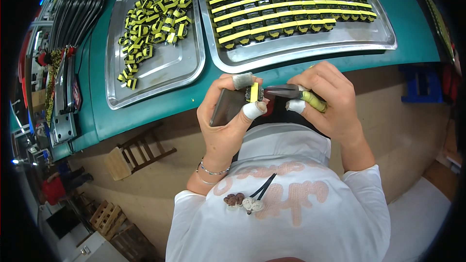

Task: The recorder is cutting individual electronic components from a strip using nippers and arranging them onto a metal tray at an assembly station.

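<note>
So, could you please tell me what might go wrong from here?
The pliers point toward the left hand, close to its wrapped thumb, so a slip could jab it. The yellow-and-black part is held in front of the table, so it might fall if the grip loosens.

Qty: 2 hands (pixel 221 133), 1 pliers (pixel 284 91), 1 handheld yel/blk comp (pixel 254 93), 2 metal trays (pixel 182 75), 1 blue stool (pixel 421 85). Left-tray comps (pixel 158 15): dozens, overlapping, no exact ct. Right-tray comps (pixel 286 6): dozens, multi rows, top cut off.
</note>
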Motion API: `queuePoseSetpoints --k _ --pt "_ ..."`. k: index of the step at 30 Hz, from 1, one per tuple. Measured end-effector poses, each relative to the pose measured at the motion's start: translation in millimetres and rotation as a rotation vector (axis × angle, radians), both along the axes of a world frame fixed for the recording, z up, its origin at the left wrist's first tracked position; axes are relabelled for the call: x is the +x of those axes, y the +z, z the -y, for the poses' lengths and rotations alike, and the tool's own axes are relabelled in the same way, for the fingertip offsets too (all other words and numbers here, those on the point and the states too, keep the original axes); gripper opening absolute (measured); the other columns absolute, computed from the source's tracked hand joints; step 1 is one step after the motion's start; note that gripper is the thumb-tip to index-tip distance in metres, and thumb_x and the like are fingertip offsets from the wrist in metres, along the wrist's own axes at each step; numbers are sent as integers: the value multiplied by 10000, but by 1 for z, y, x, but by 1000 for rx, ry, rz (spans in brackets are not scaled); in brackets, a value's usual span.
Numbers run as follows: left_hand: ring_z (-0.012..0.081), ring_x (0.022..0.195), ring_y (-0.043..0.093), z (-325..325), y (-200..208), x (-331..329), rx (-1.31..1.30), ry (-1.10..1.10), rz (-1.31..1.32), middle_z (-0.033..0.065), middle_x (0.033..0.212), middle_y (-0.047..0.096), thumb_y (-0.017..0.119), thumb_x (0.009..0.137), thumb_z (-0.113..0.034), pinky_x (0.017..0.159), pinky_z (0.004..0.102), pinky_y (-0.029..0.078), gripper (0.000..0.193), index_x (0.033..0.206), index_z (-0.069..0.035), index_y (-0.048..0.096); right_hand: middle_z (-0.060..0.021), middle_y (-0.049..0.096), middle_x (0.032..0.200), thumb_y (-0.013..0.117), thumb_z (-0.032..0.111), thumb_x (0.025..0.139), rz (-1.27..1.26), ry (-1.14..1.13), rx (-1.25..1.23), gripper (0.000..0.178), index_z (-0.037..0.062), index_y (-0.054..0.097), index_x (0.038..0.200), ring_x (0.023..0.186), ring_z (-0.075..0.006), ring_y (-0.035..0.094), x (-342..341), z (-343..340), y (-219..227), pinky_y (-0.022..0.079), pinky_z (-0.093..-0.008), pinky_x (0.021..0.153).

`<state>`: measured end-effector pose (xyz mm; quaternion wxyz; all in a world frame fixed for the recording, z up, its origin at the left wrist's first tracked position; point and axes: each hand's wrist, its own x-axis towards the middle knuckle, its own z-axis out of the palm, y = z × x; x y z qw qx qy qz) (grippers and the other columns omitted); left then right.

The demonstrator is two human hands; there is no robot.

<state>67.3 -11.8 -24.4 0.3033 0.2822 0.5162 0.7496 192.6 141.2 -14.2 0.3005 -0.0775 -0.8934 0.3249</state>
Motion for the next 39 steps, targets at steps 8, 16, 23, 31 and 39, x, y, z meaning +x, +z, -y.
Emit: queuePoseSetpoints --k 8,16,23,31,39 --pt "183 959 597 0 -2 2 -3 53 -63 107 1017 571 723 755 14 828 294 504 341 1028 29 520 -89 558 718 633 -1 553 -12 23 -12 298 14 642 850 664 -246 529 -1 5 -4 432 -328 595" --pt "154 922 576 -4 -11 7 5 149 -240 100 1010 560 709 760 34 821 284 475 344 1042 28 513 -94 542 698 671 -5 536 14 -75 75 291 12 622 823 629 -253 510 0 13 -6 417 -336 554" --pt "149 929 572 -2 -10 4 -24 111 -93 103 1016 561 713 759 23 828 280 472 350 1048 28 514 -102 544 699 675 -6 559 4 -70 6 273 4 616 825 631 -261 510 0 2 -3 414 -337 556" --pt "168 965 578 -6 -11 8 19 132 -164 104 1015 559 711 766 17 836 284 475 348 1050 28 511 -109 542 709 681 -20 548 42 -72 34 299 -6 613 840 641 -279 512 -1 10 -6 417 -339 562" --pt "161 928 601 -6 0 8 -12 34 9 111 981 578 657 844 -71 773 264 526 379 1150 32 458 -87 557 866 685 -9 694 -35 -22 -559 262 -29 614 945 762 -173 539 -2 19 -4 423 -273 643"
